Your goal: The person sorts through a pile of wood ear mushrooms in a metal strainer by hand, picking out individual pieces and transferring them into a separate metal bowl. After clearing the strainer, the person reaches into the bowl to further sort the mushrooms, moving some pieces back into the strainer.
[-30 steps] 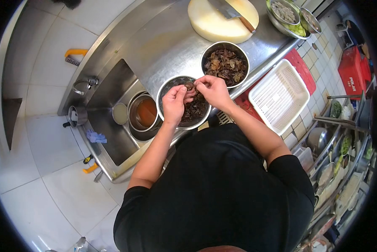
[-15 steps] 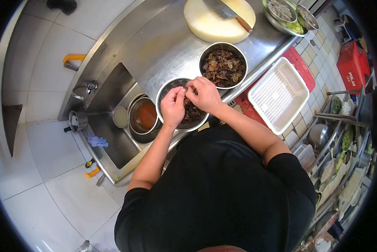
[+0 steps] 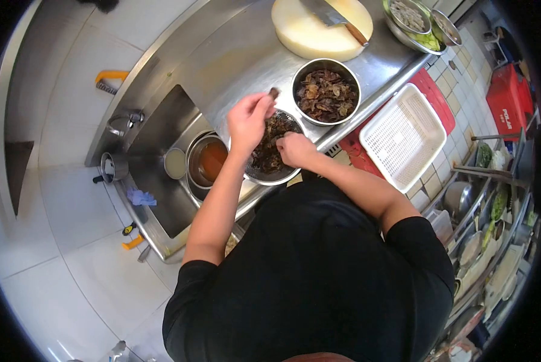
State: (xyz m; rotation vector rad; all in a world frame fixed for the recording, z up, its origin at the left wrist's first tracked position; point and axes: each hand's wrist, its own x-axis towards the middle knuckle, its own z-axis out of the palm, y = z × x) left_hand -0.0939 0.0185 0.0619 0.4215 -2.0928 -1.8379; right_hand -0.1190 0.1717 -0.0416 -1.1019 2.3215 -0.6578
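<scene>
Between the fingertips of my left hand (image 3: 249, 122) is a small dark brown piece of wood ear mushroom (image 3: 274, 93), lifted above the rim of a round metal strainer bowl (image 3: 299, 174). My right hand (image 3: 294, 149) dips into that strainer, its fingers closed against the dark wood ear pieces (image 3: 264, 154); what they pinch is hidden. Just beyond, a steel pot (image 3: 296, 96) holds more brown wood ear pieces (image 3: 326, 95), larger and loosely heaped.
A cleaver (image 3: 334, 17) lies on a thick round cutting board (image 3: 300, 39). To the left is a sink (image 3: 156, 205) with a pot of orange-brown liquid (image 3: 212, 160). A white plastic basket (image 3: 397, 175) stands at right below the counter edge, near bowls of sliced vegetables (image 3: 424, 39).
My hands were together over the strainer and have moved apart. The left has risen away with a dark piece; the right has lowered into the strainer. The view has shifted slightly.
</scene>
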